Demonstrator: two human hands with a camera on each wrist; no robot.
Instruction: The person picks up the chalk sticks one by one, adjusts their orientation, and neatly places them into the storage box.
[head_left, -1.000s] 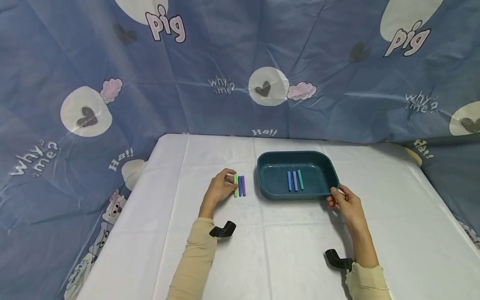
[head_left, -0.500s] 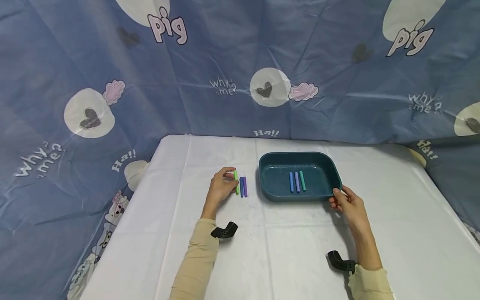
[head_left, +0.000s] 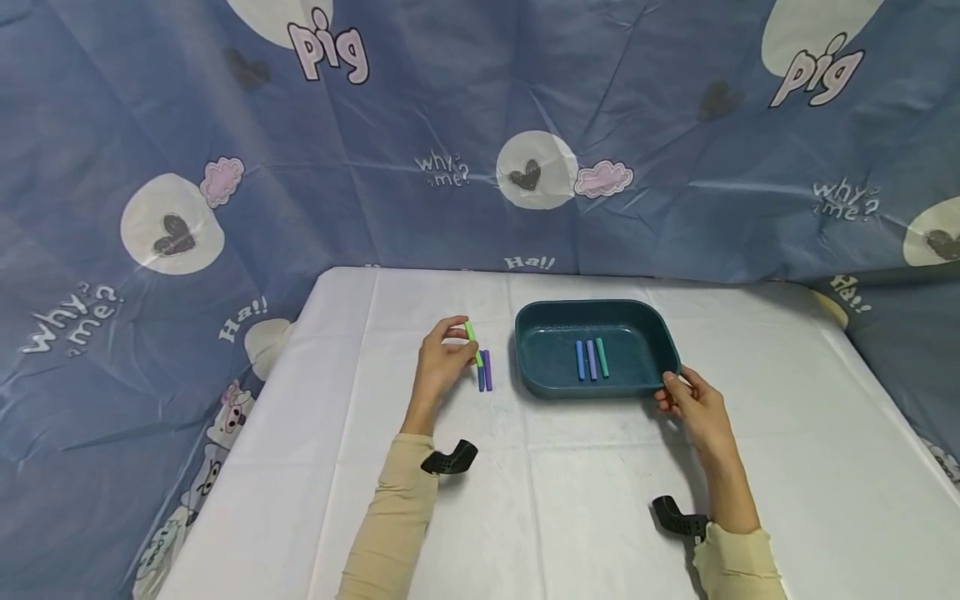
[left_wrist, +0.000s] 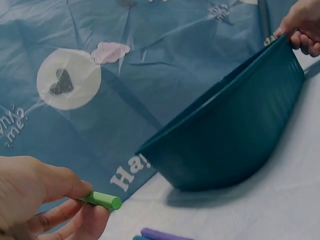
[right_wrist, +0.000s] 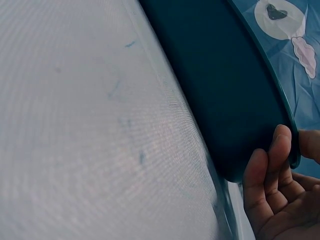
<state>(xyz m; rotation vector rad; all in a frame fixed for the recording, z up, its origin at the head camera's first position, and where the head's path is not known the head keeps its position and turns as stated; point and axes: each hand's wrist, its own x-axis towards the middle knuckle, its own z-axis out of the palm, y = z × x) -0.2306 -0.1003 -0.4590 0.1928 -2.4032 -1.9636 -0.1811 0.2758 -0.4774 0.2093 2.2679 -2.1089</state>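
My left hand (head_left: 437, 367) pinches a light green crayon-like stick (head_left: 470, 332) between thumb and fingers, held tilted above the table. In the left wrist view the green stick (left_wrist: 104, 200) shows its flat end. Just below it lie a dark blue stick (head_left: 482, 382) and a purple stick (head_left: 488, 371), side by side. My right hand (head_left: 701, 417) grips the near right corner of a dark teal tray (head_left: 543, 354), thumb over the rim and fingers beneath. Inside the tray a blue stick (head_left: 580, 362), a violet stick (head_left: 592, 360) and a teal stick (head_left: 602, 358) lie in a row.
A white cloth (head_left: 592, 500) with faint blue smudges covers the table. Behind it hangs a blue printed curtain (head_left: 420, 100) that also runs down the left side. A black wrist device (head_left: 450, 458) sticks out from the left sleeve, another black device (head_left: 677, 517) from the right.
My left hand has lifted the green stick off the table and tilted it, its lower end now over the dark blue stick. The right hand keeps its grip on the tray.
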